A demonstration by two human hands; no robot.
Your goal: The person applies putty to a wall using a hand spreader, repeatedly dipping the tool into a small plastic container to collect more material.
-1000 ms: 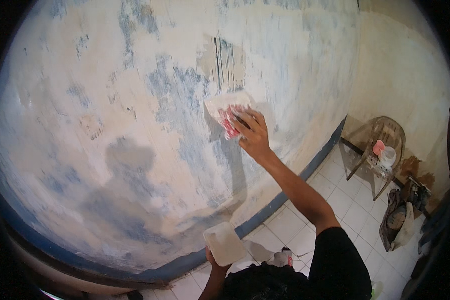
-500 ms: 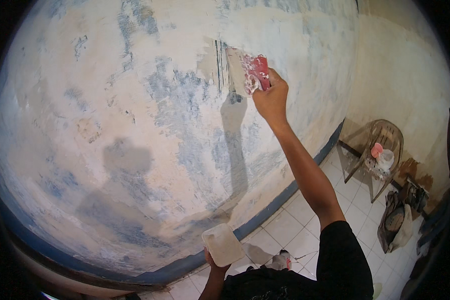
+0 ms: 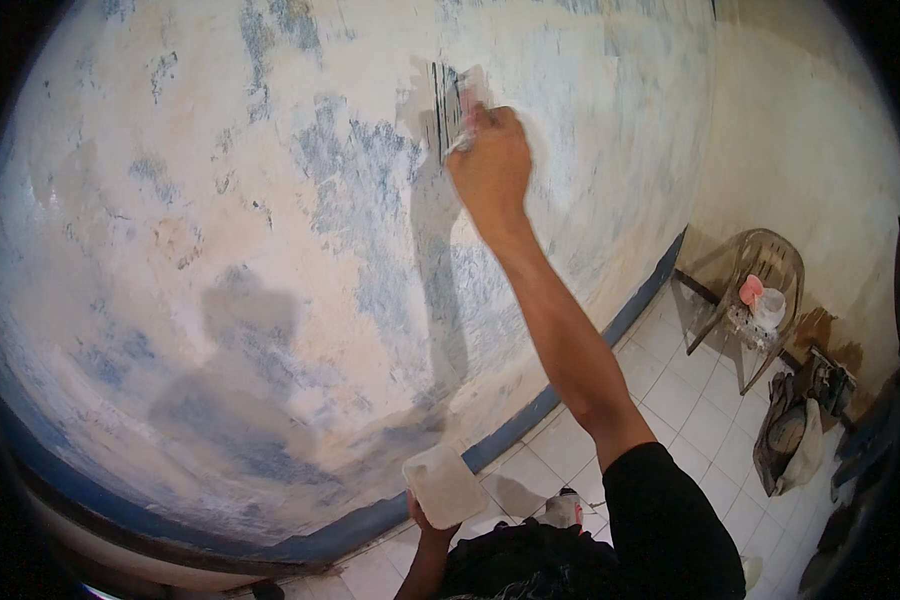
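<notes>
My right hand (image 3: 494, 170) is raised against the upper part of the wall (image 3: 300, 230), closed around a putty knife (image 3: 469, 98). Its reddish part and pale smears show past my fingers, and my hand covers much of it. Dark vertical streaks (image 3: 438, 110) run down the wall just left of the blade. Low down near my body, my left hand (image 3: 426, 520) grips a pale, rounded rectangular board or tub (image 3: 445, 488) by its left edge. Whitish filler coats the wall, with patches of blue-grey showing through.
A blue band (image 3: 515, 425) edges the wall's base above white floor tiles (image 3: 560, 440). On the right, a brown plastic chair (image 3: 770, 255) carries a pink item and a clear plastic bag. A crumpled sack (image 3: 795, 455) lies on the floor close by.
My right hand has moved left and slightly up with the putty knife, which has turned and is more hidden by my hand. My left hand and the pale board or tub have barely moved.
</notes>
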